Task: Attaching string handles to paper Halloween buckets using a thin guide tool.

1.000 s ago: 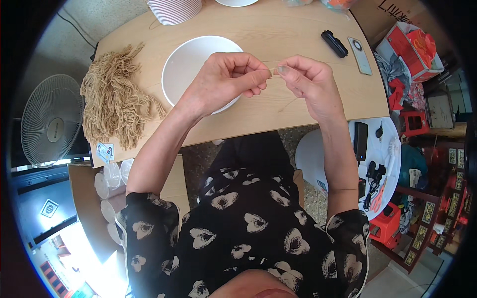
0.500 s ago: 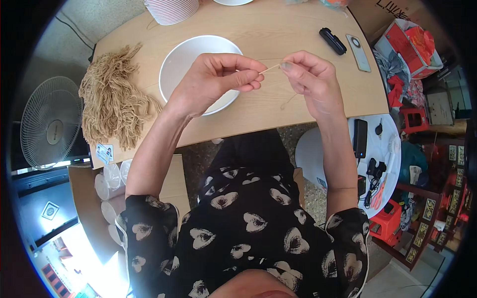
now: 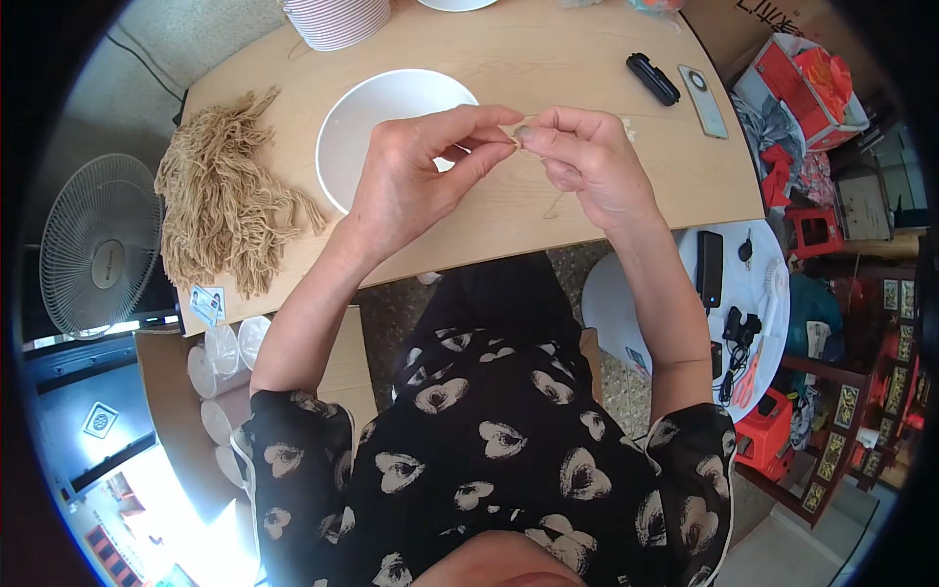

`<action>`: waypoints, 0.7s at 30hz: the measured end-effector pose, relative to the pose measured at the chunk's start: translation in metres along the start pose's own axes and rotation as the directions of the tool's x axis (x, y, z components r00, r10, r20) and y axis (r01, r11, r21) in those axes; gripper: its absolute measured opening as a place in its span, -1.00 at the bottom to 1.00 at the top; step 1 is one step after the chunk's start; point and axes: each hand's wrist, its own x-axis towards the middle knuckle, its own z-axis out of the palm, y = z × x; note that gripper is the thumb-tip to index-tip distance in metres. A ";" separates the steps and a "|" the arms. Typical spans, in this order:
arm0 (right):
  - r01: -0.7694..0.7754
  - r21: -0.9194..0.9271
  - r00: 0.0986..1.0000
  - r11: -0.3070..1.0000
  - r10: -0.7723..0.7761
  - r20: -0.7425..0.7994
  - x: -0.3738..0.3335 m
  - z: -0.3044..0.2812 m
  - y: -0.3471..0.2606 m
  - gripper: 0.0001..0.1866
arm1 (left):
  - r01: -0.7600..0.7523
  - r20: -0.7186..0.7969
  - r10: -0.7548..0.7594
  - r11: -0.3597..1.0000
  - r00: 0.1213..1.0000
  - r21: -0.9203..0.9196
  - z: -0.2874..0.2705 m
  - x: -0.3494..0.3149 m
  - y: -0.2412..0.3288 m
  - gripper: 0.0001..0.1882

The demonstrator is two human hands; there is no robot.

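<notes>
Over the wooden table point(image 3: 391, 249), my left hand point(image 3: 423, 171) and my right hand point(image 3: 592, 161) meet fingertip to fingertip. Each pinches a thin tan strand between thumb and index finger; the pinched part is mostly hidden by the fingers. A loose tail of this strand point(image 3: 555, 206) dangles below my right hand. Behind my left hand stands a wide white bowl point(image 3: 342, 127), partly covered by that hand. To the left lies a big pile of crinkled tan strands point(image 3: 220, 191), its ends trailing toward the bowl.
At the back is a stack of bowls point(image 3: 337, 22). A black case point(image 3: 653, 80) and a phone point(image 3: 703, 101) rest at the right. A round white stool point(image 3: 626, 293) beside the table bears a black adapter point(image 3: 710, 269) and scissors point(image 3: 746, 383). A fan point(image 3: 103, 245) stands left.
My right hand has moved left, closing the gap to my left hand, whose thumb has bent. The strand stretched between them is now mostly hidden by fingertips.
</notes>
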 end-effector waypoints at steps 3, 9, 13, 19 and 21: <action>-0.026 -0.002 1.000 1.000 0.026 -0.004 0.000 0.002 -0.001 -0.85 | -0.021 -0.034 0.021 1.000 0.999 0.007 0.001 -0.002 0.000 -0.86; -0.027 -0.011 1.000 1.000 0.027 -0.007 0.000 0.003 -0.003 -0.82 | 0.170 0.039 -0.166 0.980 0.985 -0.104 -0.004 -0.006 -0.007 -0.89; 0.097 0.025 0.995 0.995 -0.096 -0.023 0.001 0.002 -0.008 -0.80 | 0.386 0.225 -0.330 0.876 0.917 -0.288 -0.014 0.000 -0.009 -0.83; 0.191 0.077 0.980 0.979 -0.194 0.033 0.008 0.001 -0.010 -0.80 | 0.576 0.435 -0.428 0.760 0.792 -0.301 -0.022 0.010 -0.006 -0.77; 0.191 0.051 0.982 0.980 -0.191 -0.011 0.010 0.000 -0.005 -0.81 | 0.611 0.485 -0.427 0.723 0.763 -0.323 -0.023 0.009 -0.010 -0.77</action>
